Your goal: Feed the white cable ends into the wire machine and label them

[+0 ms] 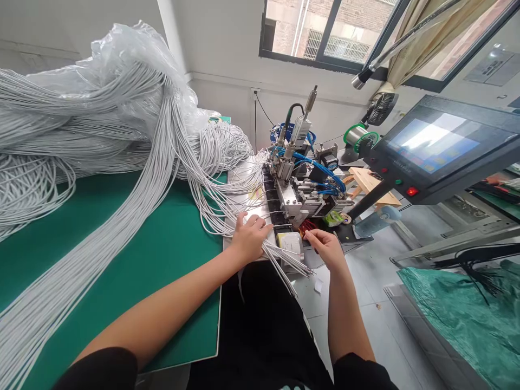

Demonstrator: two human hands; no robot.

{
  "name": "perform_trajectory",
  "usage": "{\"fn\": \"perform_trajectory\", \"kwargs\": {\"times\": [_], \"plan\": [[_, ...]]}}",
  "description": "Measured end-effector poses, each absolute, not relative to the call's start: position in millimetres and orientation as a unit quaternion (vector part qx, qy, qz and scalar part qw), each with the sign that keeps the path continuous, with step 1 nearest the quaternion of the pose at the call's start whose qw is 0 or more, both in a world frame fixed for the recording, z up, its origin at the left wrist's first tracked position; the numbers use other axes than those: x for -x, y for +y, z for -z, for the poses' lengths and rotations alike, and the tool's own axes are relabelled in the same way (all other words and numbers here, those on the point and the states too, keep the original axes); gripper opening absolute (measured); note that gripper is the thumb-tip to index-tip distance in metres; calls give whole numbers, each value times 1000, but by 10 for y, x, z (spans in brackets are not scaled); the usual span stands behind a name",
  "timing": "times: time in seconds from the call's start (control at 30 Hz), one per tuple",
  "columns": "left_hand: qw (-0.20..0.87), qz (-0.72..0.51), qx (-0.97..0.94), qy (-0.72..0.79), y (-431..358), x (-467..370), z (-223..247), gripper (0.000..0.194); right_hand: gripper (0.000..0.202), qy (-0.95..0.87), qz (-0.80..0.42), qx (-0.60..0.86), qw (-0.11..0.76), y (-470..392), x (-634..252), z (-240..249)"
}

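Note:
My left hand [248, 239] is closed over a bundle of thin white cables [286, 260] at the front edge of the machine, its thumb and index finger by a single cable that leads into the row of black holders [280, 219]. The loose cable ends stick out to the right beneath it. My right hand [328, 250] is pinched at the machine's front right corner, beside small red wires [309, 225]; what sits between its fingertips is too small to make out. Above both hands stands the bench machine [290, 189] with metal cylinders and blue air hoses.
Long white cables [158, 146] in plastic wrap cover much of the green table [174, 260]. A control screen [436, 143] on an arm stands at the right, near a solder spool [359, 136] and a small fan [382, 108]. A green sheet [459, 314] lies lower right.

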State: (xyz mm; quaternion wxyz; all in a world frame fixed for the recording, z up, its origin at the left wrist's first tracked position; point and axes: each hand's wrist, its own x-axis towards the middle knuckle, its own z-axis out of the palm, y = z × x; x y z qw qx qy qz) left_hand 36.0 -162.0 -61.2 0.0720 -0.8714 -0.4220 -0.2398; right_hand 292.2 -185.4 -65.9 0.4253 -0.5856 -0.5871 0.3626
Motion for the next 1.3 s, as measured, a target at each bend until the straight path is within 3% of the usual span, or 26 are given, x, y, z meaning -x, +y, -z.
{"fn": "perform_trajectory", "kwargs": {"times": [0.17, 0.27, 0.67, 0.83, 0.97, 1.3], "plan": [[78, 239, 870, -424, -1622, -365, 618, 38, 36, -667, -404, 549, 300, -2110, -2930, 470], [78, 240, 870, -423, -1623, -365, 620, 38, 34, -689, -423, 521, 274, -2143, -2905, 472], [91, 239, 870, -421, -1616, -361, 623, 38, 28, -646, -402, 523, 383, -1929, -2779, 521], [123, 266, 873, -391, -1593, -352, 666, 27, 28, -666, -366, 515, 397, -1722, -2768, 567], [153, 306, 872, -349, -1602, -337, 660, 35, 29, -644, -344, 516, 448, -1538, -2783, 706], [179, 317, 877, -315, -1592, -330, 624, 33, 32, -533, -455, 444, 558, -1422, -2566, 753]]}}
